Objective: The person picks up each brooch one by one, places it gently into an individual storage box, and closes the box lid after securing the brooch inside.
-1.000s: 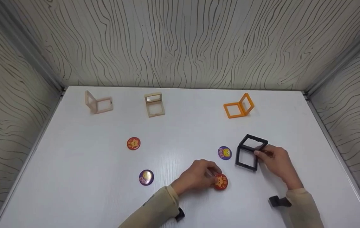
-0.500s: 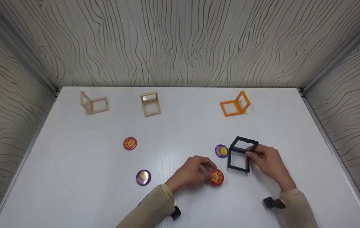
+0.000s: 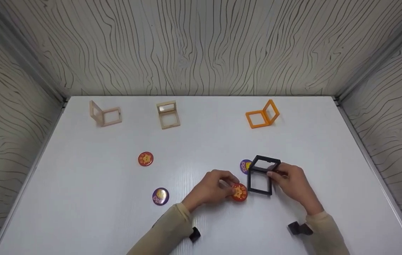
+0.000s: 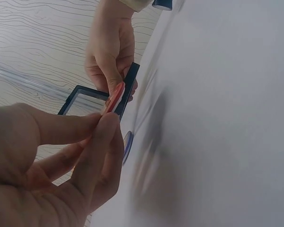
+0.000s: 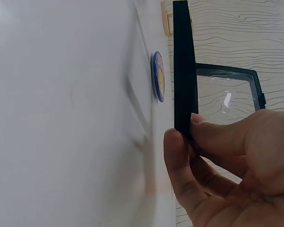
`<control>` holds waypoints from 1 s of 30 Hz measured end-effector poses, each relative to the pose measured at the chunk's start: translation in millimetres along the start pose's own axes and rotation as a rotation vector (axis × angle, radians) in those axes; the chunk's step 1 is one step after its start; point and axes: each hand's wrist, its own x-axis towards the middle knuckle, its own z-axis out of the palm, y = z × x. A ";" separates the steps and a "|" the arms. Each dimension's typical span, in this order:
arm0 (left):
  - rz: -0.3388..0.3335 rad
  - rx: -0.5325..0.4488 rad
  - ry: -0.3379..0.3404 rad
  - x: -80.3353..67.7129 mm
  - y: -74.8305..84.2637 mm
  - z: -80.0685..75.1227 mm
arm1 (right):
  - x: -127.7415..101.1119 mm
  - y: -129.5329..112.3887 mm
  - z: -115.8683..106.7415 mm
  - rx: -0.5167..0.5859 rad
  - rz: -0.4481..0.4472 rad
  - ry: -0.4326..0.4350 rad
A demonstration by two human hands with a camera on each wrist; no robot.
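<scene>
My left hand (image 3: 213, 187) pinches a round red badge (image 3: 240, 192) with a yellow star by its left edge, thumb on top. In the left wrist view the badge (image 4: 114, 98) is held edge-on, raised off the table. My right hand (image 3: 293, 182) grips the right side of a black hinged display frame (image 3: 260, 193) with clear windows, its lid standing open. The right wrist view shows thumb (image 5: 217, 137) and fingers on the frame's edge, above the table. Badge and frame are side by side, close together. A purple badge (image 3: 244, 165) lies behind the frame, partly covered by it.
Another red star badge (image 3: 145, 159) and a purple badge (image 3: 160, 196) lie left of my hands. Along the back of the white table (image 3: 80, 177) stand open frames: pinkish (image 3: 112, 117), beige (image 3: 169, 120) and orange (image 3: 257, 119). Wood-patterned panels (image 3: 201, 46) enclose the table.
My right hand has brought the black frame leftward, toward the red badge and over part of the purple one. My left hand has shifted slightly up and left, still pinching the red badge.
</scene>
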 end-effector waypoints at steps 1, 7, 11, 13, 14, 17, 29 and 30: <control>0.002 0.000 0.002 -0.3 -0.2 -0.7 | -0.4 -1.1 1.2 0.001 0.001 -0.001; 0.047 0.002 0.024 -0.2 -3.3 -2.2 | -3.2 -6.8 7.8 0.022 -0.001 -0.002; 0.054 -0.003 0.034 -1.7 -5.2 -1.4 | -5.4 -9.9 10.6 0.042 0.007 -0.019; 0.047 -0.007 0.038 -3.0 -5.8 -1.1 | -6.5 -11.5 11.4 0.038 0.015 -0.028; 0.041 -0.011 0.040 -3.5 -6.0 -1.3 | -6.7 -12.1 11.9 0.034 0.021 -0.031; 0.035 -0.030 0.048 -4.1 -6.9 -1.1 | -7.9 -13.9 13.1 0.028 0.026 -0.037; 0.024 -0.080 0.076 -1.2 -8.9 1.3 | -10.5 -21.9 24.6 0.052 0.027 -0.067; 0.023 -0.087 0.077 -0.9 -9.4 1.4 | -10.8 -22.6 26.0 0.054 0.033 -0.072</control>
